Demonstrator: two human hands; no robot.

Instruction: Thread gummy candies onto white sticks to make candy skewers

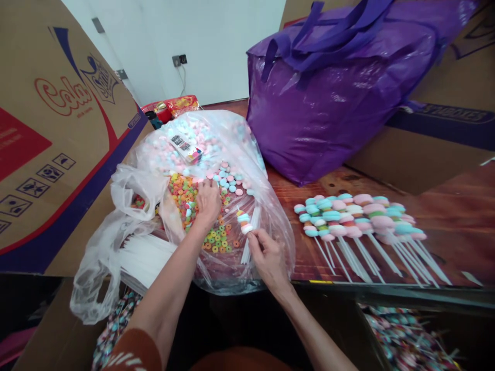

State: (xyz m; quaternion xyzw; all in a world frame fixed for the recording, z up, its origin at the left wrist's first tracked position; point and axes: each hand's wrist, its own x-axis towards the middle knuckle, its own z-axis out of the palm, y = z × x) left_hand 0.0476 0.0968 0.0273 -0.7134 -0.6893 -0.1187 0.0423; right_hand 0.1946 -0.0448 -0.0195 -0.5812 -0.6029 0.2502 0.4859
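Observation:
My right hand (270, 255) pinches a candy skewer (244, 222) at its lower end; blue, white and orange pieces are threaded on it. Over the heap of ring-shaped candies (220, 238), my left hand (209, 200) is closed, its fingers curled down beside loose pink and blue marshmallows (232, 180). Its fingertips are hidden, so what they hold cannot be made out. White sticks (256, 219) lie on the clear plastic sheet (228, 270) just beyond my right hand. Behind both hands is a large plastic bag of marshmallows (228, 134) with a small printed card stack (186, 149) on top.
Finished marshmallow skewers (356, 216) lie in rows at the right. A purple bag (328, 98) stands behind them. A cardboard box (65, 139) rises at the left, near a bundle of white sticks (147, 257) and a crumpled plastic bag (96, 273). The table's front edge (386, 289) is close.

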